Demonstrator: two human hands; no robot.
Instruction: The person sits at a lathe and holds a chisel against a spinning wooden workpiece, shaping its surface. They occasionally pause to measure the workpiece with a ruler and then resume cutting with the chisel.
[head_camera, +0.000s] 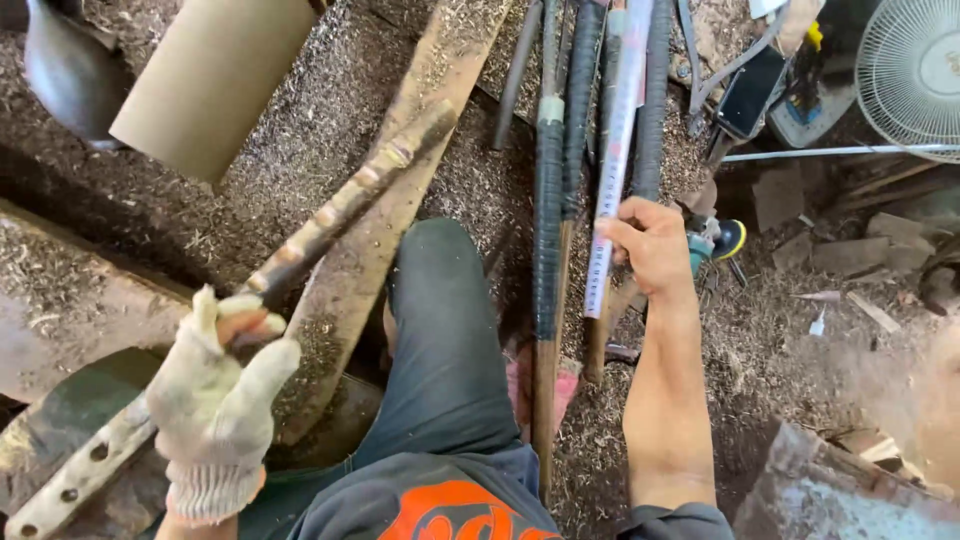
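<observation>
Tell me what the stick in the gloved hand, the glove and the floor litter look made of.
Stick: apparently wood or bamboo, rough and mottled, with holes drilled near its lower end. Glove on the left hand: knitted fabric, probably cotton, dirty off-white with a ribbed cuff. Floor litter: likely sawdust and fine wood shavings, loose and pale brown.

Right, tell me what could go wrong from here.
1. The left hand grips a long blade only at its handle end; swinging it could catch the knee beside it.
2. The right hand is bare on the wrapped stick, so splinters or a cut are possible.
3. Loose shavings cover the ground, and a grinder lies close by; footing may slip.
</observation>
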